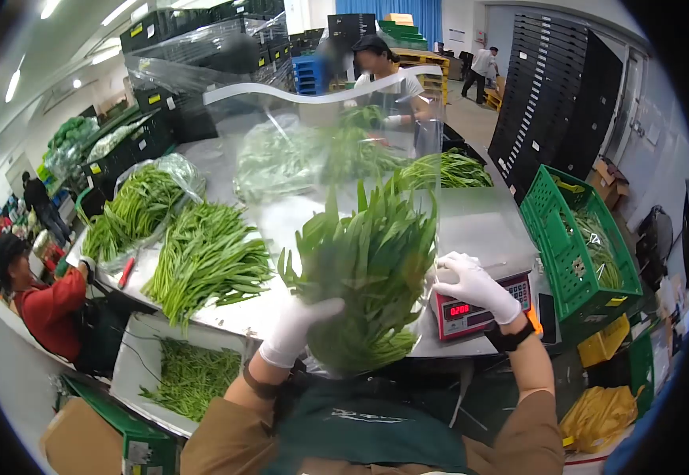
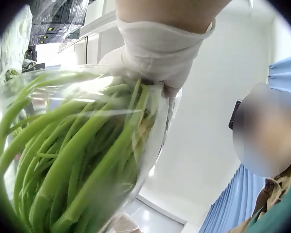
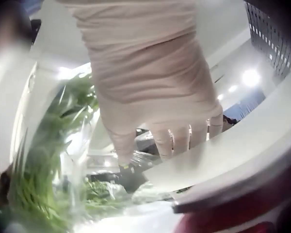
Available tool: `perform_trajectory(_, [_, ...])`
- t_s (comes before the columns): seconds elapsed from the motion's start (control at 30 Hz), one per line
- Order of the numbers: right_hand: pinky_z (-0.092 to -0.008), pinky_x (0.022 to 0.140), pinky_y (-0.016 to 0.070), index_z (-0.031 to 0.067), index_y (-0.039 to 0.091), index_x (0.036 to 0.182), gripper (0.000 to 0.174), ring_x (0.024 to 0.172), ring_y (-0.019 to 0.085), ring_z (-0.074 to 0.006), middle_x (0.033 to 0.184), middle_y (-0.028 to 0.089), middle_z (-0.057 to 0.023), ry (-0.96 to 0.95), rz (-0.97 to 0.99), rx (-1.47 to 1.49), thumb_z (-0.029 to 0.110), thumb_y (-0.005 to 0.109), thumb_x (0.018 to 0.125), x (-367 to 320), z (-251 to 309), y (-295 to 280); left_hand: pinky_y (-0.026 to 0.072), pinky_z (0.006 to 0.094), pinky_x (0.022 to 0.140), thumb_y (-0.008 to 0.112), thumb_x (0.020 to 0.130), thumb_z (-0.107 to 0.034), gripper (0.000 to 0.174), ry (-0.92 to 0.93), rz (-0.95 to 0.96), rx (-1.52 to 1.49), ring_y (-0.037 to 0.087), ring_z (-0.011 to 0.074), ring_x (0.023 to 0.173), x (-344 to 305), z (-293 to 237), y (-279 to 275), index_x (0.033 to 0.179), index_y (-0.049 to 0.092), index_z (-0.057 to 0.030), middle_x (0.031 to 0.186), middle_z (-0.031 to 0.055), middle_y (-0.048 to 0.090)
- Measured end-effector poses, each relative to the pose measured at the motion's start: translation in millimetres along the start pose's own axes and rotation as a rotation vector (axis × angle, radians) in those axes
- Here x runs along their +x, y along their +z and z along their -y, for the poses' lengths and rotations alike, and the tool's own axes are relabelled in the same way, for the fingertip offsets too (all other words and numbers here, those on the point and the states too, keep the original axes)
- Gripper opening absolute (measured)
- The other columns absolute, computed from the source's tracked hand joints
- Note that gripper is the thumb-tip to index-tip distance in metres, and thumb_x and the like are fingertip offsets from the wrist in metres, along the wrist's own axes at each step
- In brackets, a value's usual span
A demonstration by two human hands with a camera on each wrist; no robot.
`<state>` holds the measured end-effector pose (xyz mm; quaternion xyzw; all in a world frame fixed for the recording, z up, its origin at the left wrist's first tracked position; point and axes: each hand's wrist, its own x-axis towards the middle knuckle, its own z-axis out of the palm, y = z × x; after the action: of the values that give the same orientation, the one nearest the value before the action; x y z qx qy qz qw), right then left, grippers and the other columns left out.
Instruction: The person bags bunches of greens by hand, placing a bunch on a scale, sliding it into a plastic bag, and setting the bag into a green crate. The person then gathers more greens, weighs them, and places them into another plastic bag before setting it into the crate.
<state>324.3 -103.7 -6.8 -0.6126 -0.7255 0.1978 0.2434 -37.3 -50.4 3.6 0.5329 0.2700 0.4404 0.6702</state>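
A clear plastic bag [image 1: 325, 146] filled with leafy greens [image 1: 368, 269] stands upright at the centre of the head view. My white-gloved left hand [image 1: 297, 328] grips its lower left side; the left wrist view shows green stems [image 2: 72, 150] through the plastic, close to the gloved hand [image 2: 155, 53]. My gloved right hand [image 1: 475, 285] is over the front of a red scale [image 1: 459, 321], beside the bag's right edge. In the right wrist view the right hand [image 3: 155, 92] has its thumb apart from its fingers, whose tips are partly hidden by the scale's plate [image 3: 233, 150].
Loose greens [image 1: 206, 257] lie on the table left of the bag, with a red-handled tool [image 1: 127, 271] nearby. A white bin [image 1: 135, 360] of greens stands below. A green crate [image 1: 554, 229] is at the right. One person works across the table, another at the left.
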Motion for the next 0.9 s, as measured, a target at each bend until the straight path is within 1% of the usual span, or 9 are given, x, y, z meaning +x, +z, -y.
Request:
perform_trajectory(0.07, [-0.0345, 0.108, 0.0419, 0.0057, 0.049, 0.147, 0.061, 0.121, 0.058, -0.0193, 0.130, 0.063, -0.0101, 0.077, 0.132, 0.705, 0.014, 0.068, 0.090, -9, 23, -14, 0.0507, 0.0293, 0.081, 0.078, 0.084, -0.008, 0.034, -0.021, 0.008, -0.040, 0.060, 0.0126, 0.092, -2, -10, 8, 0.115, 0.066, -0.0015, 0.102, 0.0017, 0.065])
perform_trajectory(0.1, [-0.0339, 0.109, 0.0414, 0.0051, 0.045, 0.150, 0.065, 0.124, 0.056, -0.0185, 0.134, 0.060, -0.0101, 0.039, 0.140, 0.708, 0.012, 0.068, 0.089, -12, 30, -16, 0.0470, 0.0352, 0.102, 0.074, 0.085, -0.011, 0.055, -0.020, 0.095, -0.012, 0.062, 0.0222, 0.114, 4, -5, 2, 0.134, 0.058, 0.0042, 0.125, 0.0109, 0.067])
perform_trajectory(0.27, [-0.0322, 0.103, 0.0470, 0.0009, 0.042, 0.151, 0.073, 0.123, 0.055, -0.0166, 0.138, 0.057, -0.0090, -0.022, 0.188, 0.842, 0.005, 0.072, 0.084, -24, 67, -13, 0.0481, 0.0352, 0.101, 0.074, 0.088, -0.013, 0.054, -0.125, 0.201, 0.129, 0.063, 0.0221, 0.113, 23, -20, 22, 0.136, 0.057, 0.0034, 0.126, 0.0112, 0.067])
perform_trajectory(0.4, [-0.0305, 0.095, 0.0514, 0.0033, 0.050, 0.143, 0.061, 0.112, 0.060, -0.0147, 0.130, 0.063, -0.0058, 0.252, -0.033, 1.012, 0.012, 0.075, 0.088, -24, 54, -4, 0.0526, 0.0346, 0.095, 0.074, 0.091, -0.015, 0.049, -0.155, 0.188, 0.047, 0.066, 0.0194, 0.106, 19, -28, 42, 0.135, 0.058, 0.0013, 0.120, 0.0095, 0.068])
perform_trajectory(0.53, [-0.0287, 0.094, 0.0520, 0.0023, 0.053, 0.141, 0.058, 0.111, 0.061, -0.0118, 0.125, 0.065, -0.0053, 0.069, -0.188, 1.170, 0.018, 0.076, 0.090, -23, 74, -24, 0.0544, 0.0329, 0.093, 0.074, 0.092, -0.016, 0.048, -0.012, 0.188, 0.163, 0.066, 0.0174, 0.106, 42, -41, 51, 0.135, 0.057, -0.0017, 0.116, 0.0081, 0.069])
perform_trajectory(0.6, [-0.0292, 0.095, 0.0520, 0.0010, 0.055, 0.138, 0.051, 0.106, 0.064, -0.0131, 0.123, 0.067, -0.0048, 0.229, -0.329, 0.969, 0.015, 0.074, 0.093, -22, 117, -84, 0.0534, 0.0308, 0.091, 0.080, 0.088, -0.019, 0.048, 0.313, 0.194, 0.324, 0.067, 0.0149, 0.100, 79, -80, 72, 0.129, 0.064, -0.0008, 0.115, 0.0084, 0.071])
perform_trajectory(0.67, [-0.0285, 0.092, 0.0530, 0.0009, 0.063, 0.128, 0.036, 0.096, 0.067, -0.0131, 0.114, 0.071, -0.0042, -0.287, -0.645, 0.687, 0.009, 0.070, 0.094, -6, 111, -122, 0.0541, 0.0300, 0.086, 0.080, 0.086, -0.011, 0.037, 0.608, 0.186, 0.390, 0.067, 0.0139, 0.094, 115, -106, 98, 0.119, 0.067, 0.0002, 0.108, 0.0072, 0.073])
perform_trajectory(0.7, [-0.0279, 0.090, 0.0534, 0.0012, 0.066, 0.123, 0.030, 0.093, 0.067, -0.0125, 0.110, 0.072, -0.0038, -0.266, -0.688, 0.645, 0.004, 0.068, 0.092, -8, 109, -147, 0.0541, 0.0288, 0.086, 0.082, 0.084, -0.007, 0.037, 0.825, 0.132, 0.546, 0.066, 0.0135, 0.095, 131, -113, 104, 0.116, 0.066, 0.0007, 0.109, 0.0068, 0.071])
perform_trajectory(0.9, [-0.0261, 0.082, 0.0534, 0.0028, 0.071, 0.109, 0.030, 0.087, 0.067, -0.0106, 0.096, 0.074, -0.0044, -0.003, -0.761, 0.127, -0.007, 0.061, 0.082, -41, -10, -131, 0.0505, 0.0349, 0.089, 0.077, 0.077, -0.003, 0.043, 0.901, 0.222, 0.533, 0.063, 0.0247, 0.101, 168, 4, 124, 0.118, 0.064, -0.0077, 0.115, 0.0092, 0.065])
